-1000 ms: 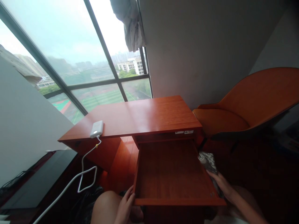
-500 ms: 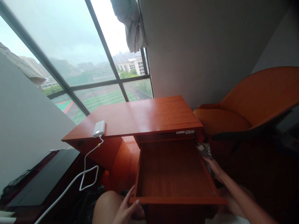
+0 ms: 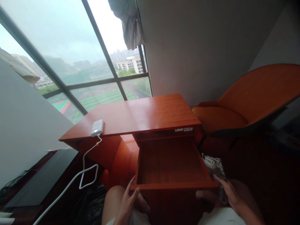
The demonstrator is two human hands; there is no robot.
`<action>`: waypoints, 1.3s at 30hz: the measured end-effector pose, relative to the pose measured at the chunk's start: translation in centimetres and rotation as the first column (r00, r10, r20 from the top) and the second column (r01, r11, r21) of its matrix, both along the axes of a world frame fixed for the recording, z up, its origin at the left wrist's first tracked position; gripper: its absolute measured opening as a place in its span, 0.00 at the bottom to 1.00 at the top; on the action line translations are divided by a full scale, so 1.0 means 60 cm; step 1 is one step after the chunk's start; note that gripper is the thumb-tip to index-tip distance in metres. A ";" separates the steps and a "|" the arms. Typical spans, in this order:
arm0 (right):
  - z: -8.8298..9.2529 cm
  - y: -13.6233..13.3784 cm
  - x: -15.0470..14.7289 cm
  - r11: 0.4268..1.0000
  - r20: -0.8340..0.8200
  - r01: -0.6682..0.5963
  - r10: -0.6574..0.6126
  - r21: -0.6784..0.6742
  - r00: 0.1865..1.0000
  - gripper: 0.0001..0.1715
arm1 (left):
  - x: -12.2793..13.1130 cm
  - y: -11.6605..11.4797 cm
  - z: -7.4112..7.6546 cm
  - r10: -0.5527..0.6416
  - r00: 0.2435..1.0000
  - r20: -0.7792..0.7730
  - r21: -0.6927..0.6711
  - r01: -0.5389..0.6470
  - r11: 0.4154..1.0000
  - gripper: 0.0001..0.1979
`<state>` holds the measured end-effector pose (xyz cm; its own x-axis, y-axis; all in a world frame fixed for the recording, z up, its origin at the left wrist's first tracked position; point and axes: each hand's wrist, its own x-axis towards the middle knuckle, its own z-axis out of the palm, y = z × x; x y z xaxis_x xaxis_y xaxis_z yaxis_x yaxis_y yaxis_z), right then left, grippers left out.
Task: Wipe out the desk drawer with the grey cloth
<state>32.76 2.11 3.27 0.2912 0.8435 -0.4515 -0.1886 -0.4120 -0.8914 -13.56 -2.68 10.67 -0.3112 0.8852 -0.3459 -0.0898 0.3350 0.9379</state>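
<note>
A reddish-brown wooden drawer (image 3: 168, 162) is pulled out from the desk (image 3: 145, 114), and no items show inside it. At its front left corner, my left hand (image 3: 129, 197) grips the wood, thumb over the front edge and fingers along the outer side. My right hand (image 3: 228, 189) is closed on a patterned grey-and-white cloth (image 3: 213, 164) beside the drawer's right wall, near the front corner. Part of the cloth hangs below the hand, and some of the fingers are hidden.
A white power bank (image 3: 97, 127) lies on the desk's left end, with a white cable (image 3: 70, 184) hanging from it. An orange chair (image 3: 234, 115) stands at the right. A dark flat panel (image 3: 42, 181) and a black plastic bag (image 3: 90, 203) are at the left. Windows (image 3: 77, 56) rise behind the desk.
The drawer has slid partway inward, with my left hand still at its corner. My right hand and the cloth have moved along the right wall towards the drawer's front. The view has shifted slightly.
</note>
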 end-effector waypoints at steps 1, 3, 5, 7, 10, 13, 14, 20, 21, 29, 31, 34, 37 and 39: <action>-0.001 0.003 0.001 1.000 0.020 0.002 -0.002 -0.007 1.000 0.26 | 0.003 0.008 -0.002 0.012 1.000 -0.019 0.010 -0.012 1.000 0.38; -0.001 0.007 0.002 0.999 0.039 0.000 0.002 -0.035 0.999 0.27 | 0.008 0.025 -0.007 0.040 0.997 -0.065 0.029 -0.038 0.999 0.37; 0.003 0.010 0.001 0.999 0.050 0.009 -0.007 -0.032 0.999 0.27 | 0.011 0.041 -0.012 0.069 0.991 -0.110 0.045 -0.064 0.997 0.35; 0.009 0.010 -0.003 1.000 0.061 0.017 -0.016 -0.015 0.998 0.27 | 0.012 0.052 -0.019 0.082 0.987 -0.136 0.059 -0.075 0.995 0.34; 0.017 0.009 -0.007 0.999 0.107 0.038 -0.037 -0.005 0.994 0.25 | 0.012 0.060 -0.030 0.080 0.986 -0.144 0.072 -0.070 0.995 0.34; 0.029 0.007 -0.009 0.998 0.194 0.054 -0.048 -0.022 0.980 0.25 | 0.012 0.060 -0.038 0.104 0.982 -0.160 0.081 -0.092 0.993 0.34; 0.036 0.008 -0.009 0.999 0.237 0.046 -0.039 -0.023 0.971 0.26 | 0.012 0.059 -0.040 0.109 0.980 -0.166 0.086 -0.096 0.992 0.34; 0.109 0.030 -0.026 0.882 0.742 -0.446 0.196 0.152 0.641 0.26 | 0.012 0.057 -0.048 0.095 0.987 -0.126 0.099 -0.083 0.992 0.36; 0.123 0.035 -0.035 0.826 0.817 -0.553 0.240 0.112 0.524 0.27 | 0.012 0.057 -0.050 0.097 0.987 -0.124 0.096 -0.085 0.992 0.36; 0.190 0.036 -0.196 0.668 0.949 -0.735 0.293 -0.114 0.119 0.29 | 0.011 0.054 -0.047 0.089 0.992 -0.090 0.095 -0.081 0.992 0.34; 0.194 0.033 -0.257 0.648 0.944 -0.755 0.301 -0.098 0.136 0.28 | 0.011 0.052 -0.041 0.066 0.996 -0.063 0.101 -0.059 0.993 0.34; 0.192 0.026 -0.364 0.635 0.940 -0.771 0.292 -0.053 0.176 0.27 | 0.008 0.047 -0.039 0.010 1.000 -0.001 0.119 -0.010 0.993 0.34; 0.188 0.016 -0.479 0.594 0.926 -0.804 0.285 0.033 0.249 0.30 | 0.002 0.041 -0.047 -0.048 0.996 0.072 0.142 0.037 0.989 0.34; 0.183 0.010 -0.544 0.576 0.905 -0.812 0.295 0.088 0.307 0.26 | -0.002 0.039 -0.055 -0.013 0.997 0.074 0.129 0.004 0.992 0.30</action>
